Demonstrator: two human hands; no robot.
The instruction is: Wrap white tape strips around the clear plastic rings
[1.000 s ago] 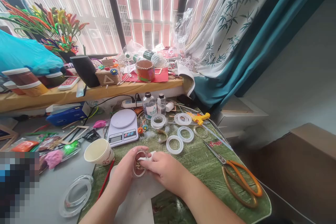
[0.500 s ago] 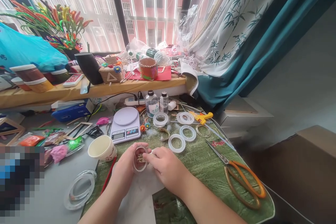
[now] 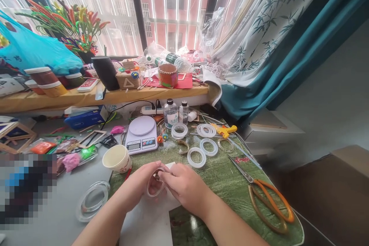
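Note:
My left hand (image 3: 144, 184) is wrapped around a clear ring-shaped silicone mould (image 3: 156, 195), held tilted with its opening towards me. My right hand (image 3: 184, 184) is closed, thumb and fingertips pinched at the ring's upper right rim; whether anything small sits between them cannot be made out. Both hands hover over a white sheet (image 3: 147, 223) on the green mat. Beyond them lie more ring moulds: a white one (image 3: 196, 157), a bluish one (image 3: 208, 147) and stacked ones (image 3: 179, 131). Left of my hands stands a paper cup (image 3: 117, 158).
Large orange-handled scissors (image 3: 268, 200) lie at the right. A kitchen scale (image 3: 142, 134), two clear bottles (image 3: 171, 113) and a yellow glue gun (image 3: 226, 130) are further back. Clear rings (image 3: 92, 201) rest on the grey table at left, and a crowded shelf (image 3: 161, 94) runs behind.
My head view has shifted, so the scene sits further right. The ring is tilted more, and the printed piece with lettering seen through it is hardly visible now. Both hands keep their hold.

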